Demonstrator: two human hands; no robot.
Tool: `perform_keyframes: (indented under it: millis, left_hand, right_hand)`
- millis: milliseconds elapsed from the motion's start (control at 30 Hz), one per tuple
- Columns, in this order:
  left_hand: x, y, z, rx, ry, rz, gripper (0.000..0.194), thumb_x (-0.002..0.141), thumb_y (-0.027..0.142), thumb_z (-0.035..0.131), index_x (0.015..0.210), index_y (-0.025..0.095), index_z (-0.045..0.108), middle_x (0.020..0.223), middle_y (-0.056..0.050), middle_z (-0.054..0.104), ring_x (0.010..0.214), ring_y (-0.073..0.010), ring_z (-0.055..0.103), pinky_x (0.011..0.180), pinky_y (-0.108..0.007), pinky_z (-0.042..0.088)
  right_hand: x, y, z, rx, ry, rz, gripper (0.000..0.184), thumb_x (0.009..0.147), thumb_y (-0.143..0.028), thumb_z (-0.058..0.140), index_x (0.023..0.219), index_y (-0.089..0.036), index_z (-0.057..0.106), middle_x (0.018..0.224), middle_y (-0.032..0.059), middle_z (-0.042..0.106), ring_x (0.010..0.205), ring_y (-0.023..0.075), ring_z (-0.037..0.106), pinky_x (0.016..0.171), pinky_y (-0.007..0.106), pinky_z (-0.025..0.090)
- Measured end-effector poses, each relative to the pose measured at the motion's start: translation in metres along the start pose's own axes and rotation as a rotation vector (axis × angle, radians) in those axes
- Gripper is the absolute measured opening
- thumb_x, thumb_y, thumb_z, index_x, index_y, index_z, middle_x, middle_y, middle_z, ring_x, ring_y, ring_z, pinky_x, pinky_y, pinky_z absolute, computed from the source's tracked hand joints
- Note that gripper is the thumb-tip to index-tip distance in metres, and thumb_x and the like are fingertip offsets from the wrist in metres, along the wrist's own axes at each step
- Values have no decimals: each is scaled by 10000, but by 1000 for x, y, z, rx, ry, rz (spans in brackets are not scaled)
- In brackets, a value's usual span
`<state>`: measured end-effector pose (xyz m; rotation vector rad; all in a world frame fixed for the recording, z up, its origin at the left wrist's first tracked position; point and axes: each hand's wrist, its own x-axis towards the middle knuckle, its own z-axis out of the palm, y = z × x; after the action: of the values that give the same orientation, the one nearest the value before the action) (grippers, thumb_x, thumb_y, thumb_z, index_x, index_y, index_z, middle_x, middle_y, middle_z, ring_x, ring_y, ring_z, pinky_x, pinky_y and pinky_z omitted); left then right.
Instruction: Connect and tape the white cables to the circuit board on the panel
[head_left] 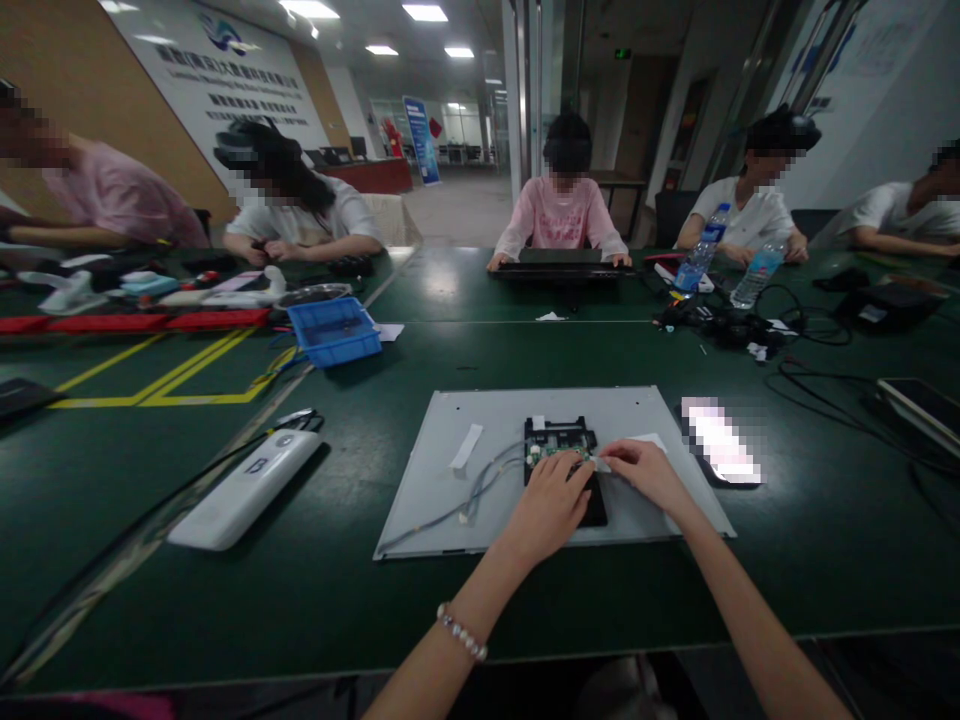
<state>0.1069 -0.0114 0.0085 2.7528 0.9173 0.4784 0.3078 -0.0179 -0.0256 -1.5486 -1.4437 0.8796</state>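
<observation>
A flat silver-grey panel (427, 480) lies on the table before me. On it sits a black bracket (596, 508) with a green circuit board (559, 443), partly hidden by my hands. My left hand (551, 500) rests over the board and bracket, fingers stretched out and holding nothing. Beside it, my right hand (637, 470) pinches a small whitish strip (601, 464) at the board's right edge; its exact kind is too small to make out. Grey cables (476, 490) run leftward from the board across the panel. A white paper-like strip (467, 447) lies left of the bracket.
A white power bank (247, 490) with a cable lies left, a phone (720, 442) right of the panel. Farther off are a blue bin (335, 332), water bottles (757, 270) and tangled black cables (731, 325). Several people sit around the table; one holds a dark screen (562, 272).
</observation>
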Motion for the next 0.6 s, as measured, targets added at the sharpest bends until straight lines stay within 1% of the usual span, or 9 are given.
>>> perform_keyframes:
  millis: [167, 333, 600]
  left_hand:
    - [0, 0, 0, 7, 4, 2, 381, 866, 159, 463, 1240, 209, 405, 1227, -80, 484, 1162, -222, 435, 1017, -418, 341]
    - [-1, -1, 1, 23, 15, 0, 390, 861, 161, 473, 1241, 219, 409, 1230, -76, 485, 1150, -222, 443, 1010, -418, 354]
    - [0, -3, 2, 38, 13, -1, 408, 859, 167, 462, 1258, 218, 391, 1241, -71, 480, 1166, -221, 436, 1013, -418, 354]
  right_hand:
    - [1, 3, 1, -14, -11, -3, 171, 719, -248, 563, 802, -177, 693, 803, 42, 710, 761, 182, 655, 761, 305, 489]
    - [0, 3, 4, -38, -14, -47, 161, 731, -254, 554, 798, -188, 684, 796, 34, 707, 754, 183, 651, 737, 301, 491]
    - [1, 6, 8, -40, 24, -57, 164, 733, -260, 557, 804, -192, 687, 793, 35, 704, 752, 184, 647, 737, 312, 492]
